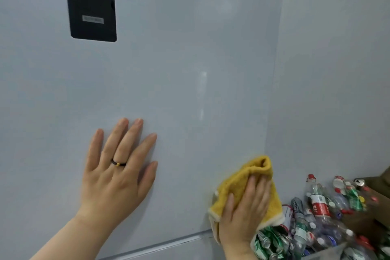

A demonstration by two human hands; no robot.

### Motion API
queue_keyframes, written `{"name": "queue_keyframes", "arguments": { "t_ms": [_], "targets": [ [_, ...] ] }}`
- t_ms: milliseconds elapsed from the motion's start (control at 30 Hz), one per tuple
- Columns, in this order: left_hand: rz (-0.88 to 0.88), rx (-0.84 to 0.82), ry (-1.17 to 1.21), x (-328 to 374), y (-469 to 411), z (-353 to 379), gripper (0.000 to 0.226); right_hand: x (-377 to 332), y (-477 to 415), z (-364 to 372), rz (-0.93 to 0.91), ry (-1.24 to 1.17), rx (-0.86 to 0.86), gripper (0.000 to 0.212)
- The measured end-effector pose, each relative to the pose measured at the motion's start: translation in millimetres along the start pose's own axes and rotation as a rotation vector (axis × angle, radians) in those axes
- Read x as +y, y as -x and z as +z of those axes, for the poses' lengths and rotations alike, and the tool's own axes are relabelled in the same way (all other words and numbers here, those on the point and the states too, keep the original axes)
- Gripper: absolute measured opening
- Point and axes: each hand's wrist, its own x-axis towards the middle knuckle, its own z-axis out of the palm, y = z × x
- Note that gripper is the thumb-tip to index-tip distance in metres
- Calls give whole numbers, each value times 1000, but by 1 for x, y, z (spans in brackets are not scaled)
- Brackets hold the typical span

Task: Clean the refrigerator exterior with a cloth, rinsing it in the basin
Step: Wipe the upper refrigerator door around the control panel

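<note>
The pale grey refrigerator door (179, 59) fills most of the view, with a black control panel (90, 2) at its upper left. My left hand (118, 167) lies flat on the door, fingers straight and spread, a dark ring on one finger. My right hand (244, 211) presses a yellow cloth (240, 181) against the door's lower right corner, fingers straight over the bunched fabric. No basin is in view.
A white wall (337, 69) meets the refrigerator's right edge. At the lower right, a heap of empty plastic bottles and crushed cans (320, 217) sits in a container beside the refrigerator. A seam (160, 247) crosses the door's bottom.
</note>
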Motion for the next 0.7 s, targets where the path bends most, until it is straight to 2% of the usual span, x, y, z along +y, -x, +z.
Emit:
{"name": "queue_keyframes", "arguments": {
  "t_ms": [100,267,333,400,567,700],
  "targets": [
    [-1,-9,3,0,0,-1,34,4,-22,-1,14,-49,-29,59],
    [-7,-12,1,-1,0,-1,35,-43,-118,-9,54,-141,21,72],
    [-4,-25,-12,-1,1,-1,36,-54,-124,-5,33,-89,77,68],
    [-1,-35,-21,-1,1,-1,35,-53,-97,3,-66,-16,108,60],
    [9,-65,20,-3,-1,-5,35,-26,20,11,-465,35,-26,59],
    [-16,-134,93,-25,14,-29,37,-18,18,10,-637,26,-10,58]
  ]
}}
